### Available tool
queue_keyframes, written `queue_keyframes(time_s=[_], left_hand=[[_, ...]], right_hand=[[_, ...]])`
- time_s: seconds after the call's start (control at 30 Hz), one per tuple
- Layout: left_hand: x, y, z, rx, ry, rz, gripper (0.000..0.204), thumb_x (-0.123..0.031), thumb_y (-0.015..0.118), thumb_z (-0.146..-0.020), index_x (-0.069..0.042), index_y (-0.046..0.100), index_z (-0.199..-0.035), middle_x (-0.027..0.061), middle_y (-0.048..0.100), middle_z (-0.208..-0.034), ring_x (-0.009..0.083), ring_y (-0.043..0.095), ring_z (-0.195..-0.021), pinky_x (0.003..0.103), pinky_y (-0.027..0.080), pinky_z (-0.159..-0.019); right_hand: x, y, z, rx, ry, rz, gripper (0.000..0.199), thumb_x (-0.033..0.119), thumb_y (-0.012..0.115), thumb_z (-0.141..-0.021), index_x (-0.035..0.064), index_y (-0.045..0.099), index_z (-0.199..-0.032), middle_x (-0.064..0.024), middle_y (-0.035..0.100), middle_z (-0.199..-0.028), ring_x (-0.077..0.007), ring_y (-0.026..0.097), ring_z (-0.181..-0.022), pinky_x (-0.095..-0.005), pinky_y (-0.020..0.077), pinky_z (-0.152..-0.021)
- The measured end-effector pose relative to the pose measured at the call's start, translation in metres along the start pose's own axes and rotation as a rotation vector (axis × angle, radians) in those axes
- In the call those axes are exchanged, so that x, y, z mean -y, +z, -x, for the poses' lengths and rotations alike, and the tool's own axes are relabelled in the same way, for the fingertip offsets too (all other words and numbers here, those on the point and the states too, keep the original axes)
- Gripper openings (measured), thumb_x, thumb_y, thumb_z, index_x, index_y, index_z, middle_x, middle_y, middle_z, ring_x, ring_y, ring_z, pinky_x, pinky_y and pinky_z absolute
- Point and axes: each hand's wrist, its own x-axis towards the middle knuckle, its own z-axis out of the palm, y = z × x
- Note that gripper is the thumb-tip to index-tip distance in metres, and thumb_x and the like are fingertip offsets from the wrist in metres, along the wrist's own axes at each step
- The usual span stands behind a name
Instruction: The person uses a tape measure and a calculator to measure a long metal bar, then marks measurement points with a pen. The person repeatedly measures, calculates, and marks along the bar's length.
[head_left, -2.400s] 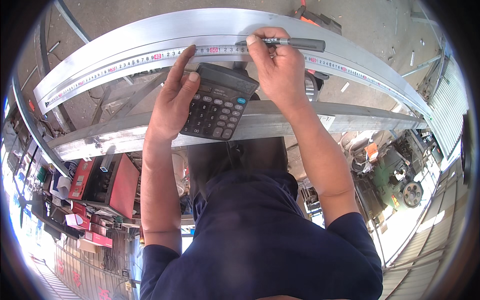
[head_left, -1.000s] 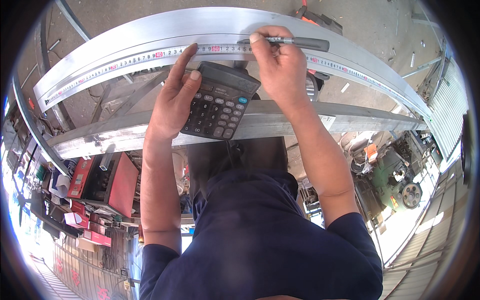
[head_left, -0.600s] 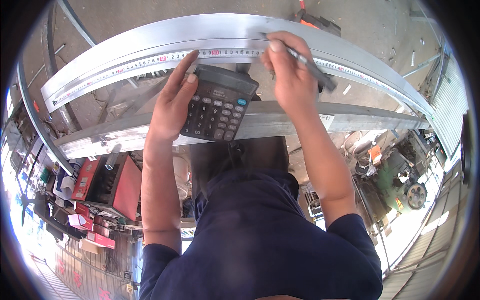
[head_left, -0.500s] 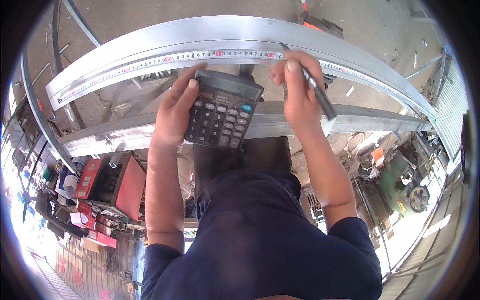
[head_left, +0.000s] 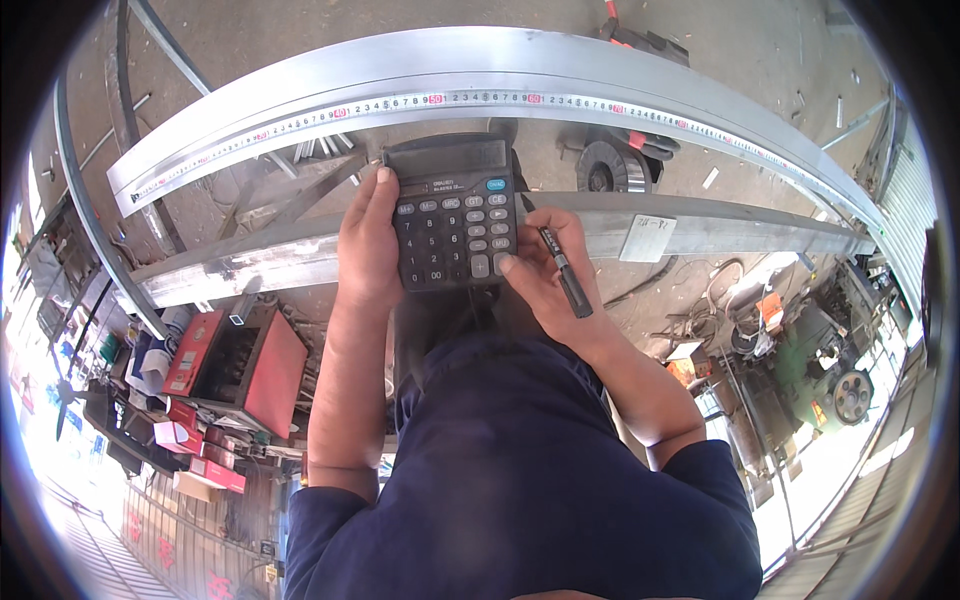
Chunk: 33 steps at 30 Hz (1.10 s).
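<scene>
My left hand [head_left: 368, 240] grips a black desk calculator [head_left: 440, 232] by its left side, thumb on the front near the screen. At the calculator's lower right, the thumb of my right hand [head_left: 556, 280] rests at the bottom corner key. A black marker pen [head_left: 565, 272] is held among the right hand's fingers, its tip pointing up beside the calculator. Beyond both hands runs a long silvery metal profile [head_left: 480, 58], and a tape measure [head_left: 487, 98] lies stretched along its near edge.
Nearer me, a second metal beam [head_left: 790, 232] crosses under the calculator, with a small pale written-on plate [head_left: 648, 238] on it. A red cabinet [head_left: 262, 375] stands at left. On the floor beyond are a dark round disc [head_left: 606, 168] and a red-and-black tool [head_left: 650, 45].
My right hand, with the marker, has come down and left from the tape to the calculator's lower right keys. The calculator has turned straighter and shifted slightly right. The plate on the beam is uncovered.
</scene>
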Motion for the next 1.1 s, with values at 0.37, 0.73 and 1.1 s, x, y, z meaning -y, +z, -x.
queue_keyframes(time_s=[0.37, 0.73, 1.1], left_hand=[[0.002, 0.011, -0.003, 0.028, 0.001, -0.008, 0.041, -0.027, 0.038, -0.114, 0.005, 0.055, -0.133, 0.0179, 0.070, -0.117, 0.0235, 0.074, -0.099, 0.035, 0.062, -0.086], [0.010, 0.030, -0.015, 0.062, 0.004, -0.043, 0.041, -0.024, 0.042, -0.113, 0.004, 0.050, -0.142, 0.0146, 0.069, -0.121, 0.0199, 0.072, -0.102, 0.033, 0.061, -0.087], [0.017, 0.037, -0.039, 0.150, 0.227, -0.580, 0.056, -0.018, 0.049, -0.111, -0.003, 0.034, -0.162, 0.0107, 0.063, -0.122, 0.0125, 0.059, -0.110, 0.027, 0.046, -0.098]], right_hand=[[-0.001, -0.021, 0.001, -0.131, -0.128, 0.195, 0.042, -0.002, 0.060, -0.102, 0.0049, 0.042, -0.140, -0.0112, 0.063, -0.123, -0.0163, 0.063, -0.108, -0.0336, 0.0511, -0.096], [0.029, -0.062, -0.030, -0.316, -0.267, 0.246, 0.029, 0.021, 0.056, -0.110, 0.0030, 0.059, -0.133, -0.0080, 0.069, -0.098, -0.0137, 0.062, -0.086, -0.0296, 0.0522, -0.081], [0.062, -0.086, -0.095, -0.346, -0.223, 0.381, 0.026, 0.024, 0.063, -0.106, 0.0002, 0.072, -0.112, -0.0033, 0.068, -0.091, -0.0088, 0.058, -0.082, -0.0256, 0.0473, -0.076]])
